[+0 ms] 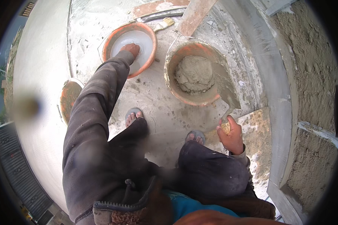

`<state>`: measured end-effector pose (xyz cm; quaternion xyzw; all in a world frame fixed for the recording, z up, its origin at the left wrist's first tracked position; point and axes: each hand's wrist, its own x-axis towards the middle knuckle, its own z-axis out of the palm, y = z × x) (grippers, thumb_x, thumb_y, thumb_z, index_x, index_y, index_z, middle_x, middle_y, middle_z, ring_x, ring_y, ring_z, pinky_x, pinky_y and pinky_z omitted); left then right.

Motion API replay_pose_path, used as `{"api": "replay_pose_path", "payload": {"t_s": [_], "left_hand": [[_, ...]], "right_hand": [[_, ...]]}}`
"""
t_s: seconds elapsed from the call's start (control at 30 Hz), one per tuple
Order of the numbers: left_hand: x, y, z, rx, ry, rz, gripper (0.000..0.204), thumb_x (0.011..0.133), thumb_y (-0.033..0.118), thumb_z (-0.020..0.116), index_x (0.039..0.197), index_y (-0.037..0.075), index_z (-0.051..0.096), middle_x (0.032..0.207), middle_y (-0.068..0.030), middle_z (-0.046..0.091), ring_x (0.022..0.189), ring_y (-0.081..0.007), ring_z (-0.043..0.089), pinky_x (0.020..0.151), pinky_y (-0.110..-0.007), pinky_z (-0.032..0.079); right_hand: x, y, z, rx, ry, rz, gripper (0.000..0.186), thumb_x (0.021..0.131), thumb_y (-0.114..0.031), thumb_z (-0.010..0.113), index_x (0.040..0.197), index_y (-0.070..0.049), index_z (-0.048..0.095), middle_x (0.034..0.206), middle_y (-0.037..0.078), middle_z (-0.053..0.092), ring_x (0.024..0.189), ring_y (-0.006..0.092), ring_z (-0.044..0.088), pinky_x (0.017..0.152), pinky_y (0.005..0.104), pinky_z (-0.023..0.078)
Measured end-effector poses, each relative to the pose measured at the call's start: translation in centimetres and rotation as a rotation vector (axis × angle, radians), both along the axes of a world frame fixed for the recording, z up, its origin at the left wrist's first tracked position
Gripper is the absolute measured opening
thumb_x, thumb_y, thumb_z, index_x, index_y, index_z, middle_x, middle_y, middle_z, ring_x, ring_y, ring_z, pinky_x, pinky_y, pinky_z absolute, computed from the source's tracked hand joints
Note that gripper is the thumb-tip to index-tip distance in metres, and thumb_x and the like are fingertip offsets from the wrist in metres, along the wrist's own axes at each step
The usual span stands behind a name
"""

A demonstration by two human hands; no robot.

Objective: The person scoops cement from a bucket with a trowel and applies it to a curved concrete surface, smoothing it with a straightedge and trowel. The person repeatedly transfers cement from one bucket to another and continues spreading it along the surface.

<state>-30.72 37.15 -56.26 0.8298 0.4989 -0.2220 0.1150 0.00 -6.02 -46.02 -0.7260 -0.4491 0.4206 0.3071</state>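
Note:
My left hand (131, 48) reaches into an orange bucket (152, 58) of cloudy grey water (141, 39). Its fingertips dip below the surface, so what they do there is hidden. In my right hand (231, 138) is the pale, worn handle of a trowel (228, 88), with the fingers wrapped around it. The trowel's blade, coated in wet grey mortar, lies along the right rim of a second bucket (171, 87). A rounded heap of mortar (193, 73) sits inside that bucket.
A brush (164, 24) lies beyond the buckets, near a wooden board (197, 15). Another bucket (70, 98) stands left of my left arm. A rough plastered wall (308, 75) rises on the right. My sandalled feet (133, 117) are on the mortar-spotted floor.

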Motion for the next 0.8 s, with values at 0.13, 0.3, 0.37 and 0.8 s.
{"api": "replay_pose_path", "payload": {"t_s": [0.13,0.3,0.37,0.8], "left_hand": [[1.3,0.3,-0.6,-0.306,-0.663,0.678,0.037,0.1,0.034,0.058,0.124,0.008,0.068,0.131,-0.014,0.066,0.119,-0.0289,0.062,0.104,-0.038,0.048],[0.9,2.8,1.4,-1.347,-0.973,0.743,0.041,0.103,0.035,0.05,0.122,0.001,0.062,0.108,-0.0146,0.07,0.089,-0.0228,0.07,0.074,-0.027,0.058],[5.0,-1.6,6.2,-1.447,-1.044,0.565,0.047,0.103,0.031,0.052,0.137,-0.001,0.054,0.127,-0.0184,0.064,0.108,-0.0237,0.067,0.089,-0.029,0.056],[3.0,-12.1,9.8,-0.81,-0.934,0.607,0.063,0.098,0.036,0.062,0.145,0.0,0.043,0.139,-0.0099,0.053,0.121,-0.0235,0.057,0.101,-0.038,0.048]], "right_hand": [[0.1,-1.2,0.8,-0.147,0.177,-0.159,0.023,0.089,-0.005,0.068,0.108,0.002,0.059,0.075,0.008,0.066,0.059,0.0117,0.062,0.056,0.0289,0.048],[0.1,-1.4,-0.2,-0.114,0.266,-0.27,0.026,0.092,-0.008,0.067,0.113,0.004,0.057,0.07,0.004,0.063,0.051,0.008,0.058,0.05,0.0262,0.045],[0.5,-0.8,0.0,-0.133,0.263,-0.253,0.03,0.093,-0.009,0.067,0.117,0.005,0.056,0.07,0.004,0.063,0.051,0.008,0.057,0.049,0.0261,0.045],[5.0,9.7,8.8,-0.191,-0.816,0.312,0.035,0.101,-0.035,0.058,0.118,-0.005,0.065,0.084,0.012,0.074,0.075,0.0353,0.072,0.069,0.044,0.057]]}}
